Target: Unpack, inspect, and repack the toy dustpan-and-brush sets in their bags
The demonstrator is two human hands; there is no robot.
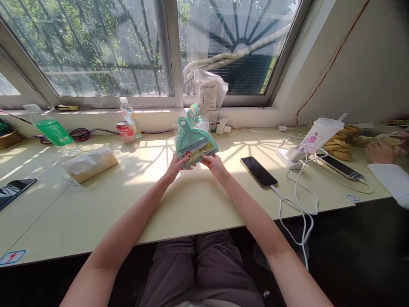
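A small teal dustpan and brush set (194, 137) in clear plastic wrap is held up over the middle of the table, its handle end pointing toward the window. Across its lower part runs a yellow and red printed label. My left hand (175, 167) grips the set's lower left edge, thumb on the front and fingers underneath. At the lower right edge, my right hand (216, 164) pinches it with the thumb on the label side; the other fingers are partly hidden. Nearest to my right hand lies a black-screened phone (258, 171) plugged into a white cable.
Left on the table (153, 204) are a wrapped package (92, 164), a green-labelled bottle (54, 132), a can (125, 131) and another phone (15, 189). To the right stand a power strip (287, 158) with tangled cables and a white cup (321, 134). Another person's hand (380, 152) rests far right.
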